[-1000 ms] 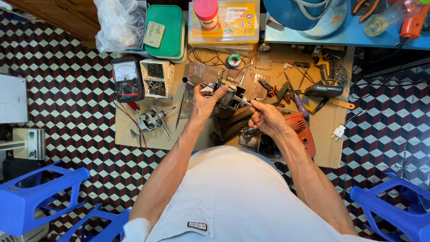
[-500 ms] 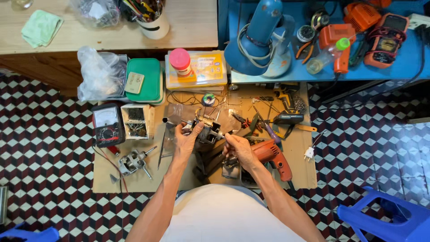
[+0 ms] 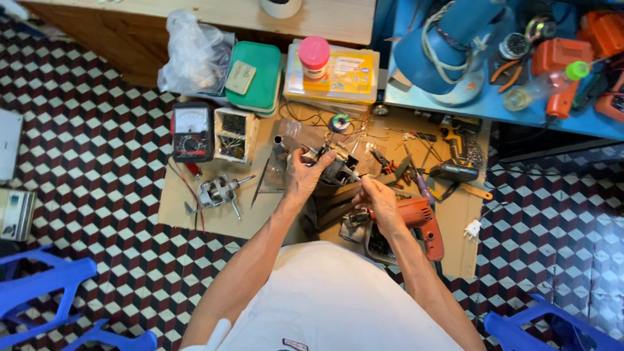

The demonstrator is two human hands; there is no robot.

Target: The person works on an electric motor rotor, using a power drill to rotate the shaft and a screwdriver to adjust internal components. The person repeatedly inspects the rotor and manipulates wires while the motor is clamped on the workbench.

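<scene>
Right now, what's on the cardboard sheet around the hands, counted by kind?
Motor assemblies: 2, one gripped by the left hand at, one loose at
Orange drills: 1, below the right hand
Analog multimeters: 1
Small parts boxes: 1
Solder spools: 1
Total: 6

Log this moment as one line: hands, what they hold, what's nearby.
left hand: grips motor part | right hand: at part's right side, pinch, held item unclear | near: orange drill, multimeter | base: cardboard

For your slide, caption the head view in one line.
Left hand grips a small motor; right hand works beside an orange drill.
</scene>
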